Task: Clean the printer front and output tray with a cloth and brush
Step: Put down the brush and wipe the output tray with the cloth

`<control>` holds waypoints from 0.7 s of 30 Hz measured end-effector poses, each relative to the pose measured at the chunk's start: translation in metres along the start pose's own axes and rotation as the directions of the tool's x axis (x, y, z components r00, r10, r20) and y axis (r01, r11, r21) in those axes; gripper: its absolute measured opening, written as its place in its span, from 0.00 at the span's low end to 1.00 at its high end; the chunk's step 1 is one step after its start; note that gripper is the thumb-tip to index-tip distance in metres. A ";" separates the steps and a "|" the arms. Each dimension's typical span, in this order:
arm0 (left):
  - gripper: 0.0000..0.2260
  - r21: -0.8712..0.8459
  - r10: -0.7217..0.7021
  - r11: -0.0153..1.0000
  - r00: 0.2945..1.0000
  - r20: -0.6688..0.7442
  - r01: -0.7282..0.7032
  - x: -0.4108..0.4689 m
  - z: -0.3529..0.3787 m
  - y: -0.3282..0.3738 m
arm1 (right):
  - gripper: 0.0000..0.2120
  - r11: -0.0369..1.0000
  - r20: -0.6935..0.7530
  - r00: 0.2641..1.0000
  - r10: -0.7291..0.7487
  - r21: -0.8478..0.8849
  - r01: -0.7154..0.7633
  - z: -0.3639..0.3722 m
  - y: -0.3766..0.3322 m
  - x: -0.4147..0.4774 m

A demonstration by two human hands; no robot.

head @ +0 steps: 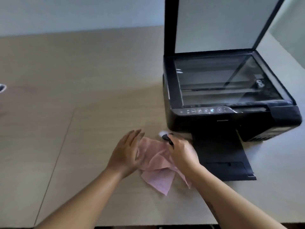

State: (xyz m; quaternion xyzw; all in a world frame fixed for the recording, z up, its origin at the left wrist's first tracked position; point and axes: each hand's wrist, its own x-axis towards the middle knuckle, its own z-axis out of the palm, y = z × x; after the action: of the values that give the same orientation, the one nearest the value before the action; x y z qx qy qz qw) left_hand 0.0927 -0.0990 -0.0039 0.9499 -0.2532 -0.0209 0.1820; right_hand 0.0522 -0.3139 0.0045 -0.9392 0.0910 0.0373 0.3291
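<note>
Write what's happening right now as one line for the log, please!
left hand: open, over pink cloth | right hand: gripping brush | printer: lid up, output tray extended

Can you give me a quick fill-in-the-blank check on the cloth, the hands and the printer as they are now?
1. The cloth on the table is ____ in colour.
2. The printer has its scanner lid ____.
3. The dark brush is gripped by the ____ hand.
4. The left hand is ____, fingers spread.

Missing words: pink; open; right; open
</note>
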 end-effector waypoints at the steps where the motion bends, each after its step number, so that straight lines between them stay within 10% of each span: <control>1: 0.29 0.014 -0.038 0.999 0.997 0.065 0.038 -0.011 0.006 -0.009 | 0.17 1.000 0.025 1.000 -0.005 0.005 0.005 0.006 -0.003 0.010; 12: 0.25 0.021 -0.153 0.988 0.978 0.144 0.152 -0.053 0.033 -0.033 | 0.43 0.923 0.258 0.961 -0.097 -0.339 0.185 0.061 -0.008 -0.016; 21: 0.20 -0.038 -0.015 0.999 0.993 -0.115 0.011 0.036 -0.021 -0.009 | 0.22 0.924 0.109 0.943 -0.314 -0.191 0.330 0.045 0.008 -0.065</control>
State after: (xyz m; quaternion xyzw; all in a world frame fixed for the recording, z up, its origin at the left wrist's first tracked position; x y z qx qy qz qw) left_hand 0.1316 -0.1020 0.0145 0.9476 -0.2357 0.0280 0.2139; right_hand -0.0134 -0.2825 -0.0277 -0.9682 -0.0817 0.0281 0.2347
